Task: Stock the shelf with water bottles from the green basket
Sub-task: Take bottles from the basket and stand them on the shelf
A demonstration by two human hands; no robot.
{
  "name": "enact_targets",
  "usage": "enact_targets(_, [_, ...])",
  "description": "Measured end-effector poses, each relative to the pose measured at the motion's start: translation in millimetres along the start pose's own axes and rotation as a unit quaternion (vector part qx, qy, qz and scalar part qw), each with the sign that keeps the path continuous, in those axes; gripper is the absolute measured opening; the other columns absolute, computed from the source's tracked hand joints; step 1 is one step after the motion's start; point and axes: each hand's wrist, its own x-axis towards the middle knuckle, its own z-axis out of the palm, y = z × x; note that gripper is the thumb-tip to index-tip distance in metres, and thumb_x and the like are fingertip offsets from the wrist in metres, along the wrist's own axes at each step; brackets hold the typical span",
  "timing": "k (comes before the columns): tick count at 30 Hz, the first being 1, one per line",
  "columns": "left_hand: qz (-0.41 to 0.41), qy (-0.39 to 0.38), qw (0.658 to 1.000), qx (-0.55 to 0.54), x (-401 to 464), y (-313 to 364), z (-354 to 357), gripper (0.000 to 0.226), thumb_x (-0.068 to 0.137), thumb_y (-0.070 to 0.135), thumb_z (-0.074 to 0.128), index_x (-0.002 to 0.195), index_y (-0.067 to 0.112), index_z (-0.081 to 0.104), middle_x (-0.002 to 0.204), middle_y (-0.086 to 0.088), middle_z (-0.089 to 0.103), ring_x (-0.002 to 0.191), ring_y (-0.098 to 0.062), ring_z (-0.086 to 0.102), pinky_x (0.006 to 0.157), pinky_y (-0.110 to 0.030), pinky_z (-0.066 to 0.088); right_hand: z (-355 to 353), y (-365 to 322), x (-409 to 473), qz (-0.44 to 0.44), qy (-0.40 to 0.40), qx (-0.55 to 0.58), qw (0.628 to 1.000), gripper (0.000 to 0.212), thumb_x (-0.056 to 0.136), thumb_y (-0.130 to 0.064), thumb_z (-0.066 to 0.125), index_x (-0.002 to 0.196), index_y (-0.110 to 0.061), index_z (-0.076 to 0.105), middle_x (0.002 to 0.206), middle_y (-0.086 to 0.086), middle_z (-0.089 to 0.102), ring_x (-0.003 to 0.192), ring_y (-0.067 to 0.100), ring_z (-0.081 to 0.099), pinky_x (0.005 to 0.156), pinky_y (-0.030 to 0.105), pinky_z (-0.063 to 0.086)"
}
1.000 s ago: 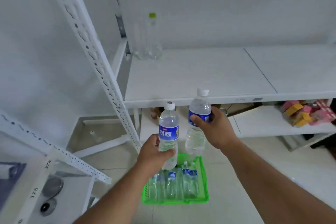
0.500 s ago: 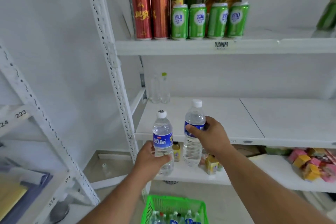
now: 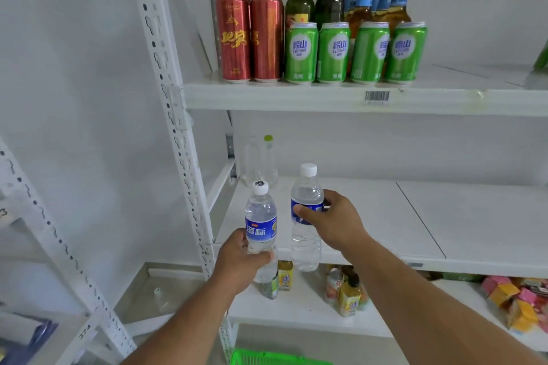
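You've got a water bottle in each fist, left hand [image 3: 237, 261] on the blue-label one [image 3: 261, 228], right hand [image 3: 335, 222] on the other [image 3: 307, 216], so set both upright toward the back-left of the middle shelf [image 3: 415, 216] beside the clear bottles [image 3: 261, 160].

Clear glossy plastic forms the two water bottles [image 3: 261, 231] [image 3: 307, 216] with smooth white caps and shiny blue labels, the shelf boards [image 3: 385, 216] look matt white, the perforated upright [image 3: 166, 92] painted metal, the cans [image 3: 301, 52] glossy metal, the far beer bottles [image 3: 329, 0] glass.
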Motion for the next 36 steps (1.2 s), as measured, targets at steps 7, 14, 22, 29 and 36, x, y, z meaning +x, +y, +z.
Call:
enact_targets(7, [0.002, -0.005, 1.000, 0.012, 85.6, -1.3, -13.5, 0.052, 0.073, 0.019, 0.084, 0.115, 0.028, 0.053, 0.102, 0.015, 0.058, 0.095, -0.006, 0.056, 0.082, -0.023, 0.041, 34.3, -0.8, 70.0, 0.018, 0.006, -0.001, 1.000, 0.038, 0.080, -0.034, 0.079, 0.115, -0.026, 0.066, 0.100, -0.013, 0.067, 0.089, 0.009, 0.065, 0.073, 0.025, 0.050])
enact_targets(14, [-0.013, -0.003, 0.999, 0.043, 153.2, -14.8, -23.9, 0.063, 0.070, 0.024, 0.086, 0.125, 0.025, 0.055, 0.122, 0.004, 0.061, 0.113, -0.016, 0.057, 0.095, -0.031, 0.046, 69.1, 6.7, 126.7, 0.041, 0.005, 0.006, 0.999, 0.042, 0.076, -0.033, 0.081, 0.114, -0.024, 0.066, 0.103, -0.009, 0.069, 0.093, 0.015, 0.067, 0.082, 0.034, 0.057])
enact_targets(22, [-0.013, 0.024, 0.999, 0.039, 207.2, -12.3, -11.4, 0.051, 0.072, 0.019, 0.085, 0.114, 0.026, 0.056, 0.107, 0.008, 0.057, 0.102, -0.012, 0.054, 0.083, -0.023, 0.041, 88.3, 30.9, 190.0, 0.050, -0.024, -0.010, 0.998, 0.040, 0.076, -0.034, 0.081, 0.112, -0.027, 0.066, 0.101, -0.010, 0.069, 0.092, 0.015, 0.067, 0.075, 0.028, 0.053])
enact_targets(29, [-0.021, 0.056, 0.997, 0.041, 251.3, -13.2, 1.7, 0.043, 0.074, 0.015, 0.082, 0.105, 0.028, 0.055, 0.090, 0.023, 0.054, 0.084, 0.003, 0.053, 0.067, -0.011, 0.039, 102.0, 45.1, 244.8, 0.066, -0.063, 0.013, 0.996, 0.034, 0.077, -0.029, 0.082, 0.107, -0.025, 0.067, 0.091, -0.012, 0.071, 0.070, -0.003, 0.069, 0.063, 0.023, 0.052])
enact_targets(36, [-0.030, 0.079, 0.996, 0.038, 301.9, -24.4, 9.2, 0.042, 0.072, 0.017, 0.082, 0.107, 0.024, 0.060, 0.095, 0.014, 0.061, 0.091, -0.008, 0.057, 0.069, -0.016, 0.042, 124.0, 57.3, 289.5, 0.082, -0.072, 0.010, 0.994, 0.039, 0.075, -0.028, 0.083, 0.110, -0.025, 0.065, 0.093, -0.013, 0.068, 0.088, 0.012, 0.067, 0.070, 0.026, 0.050])
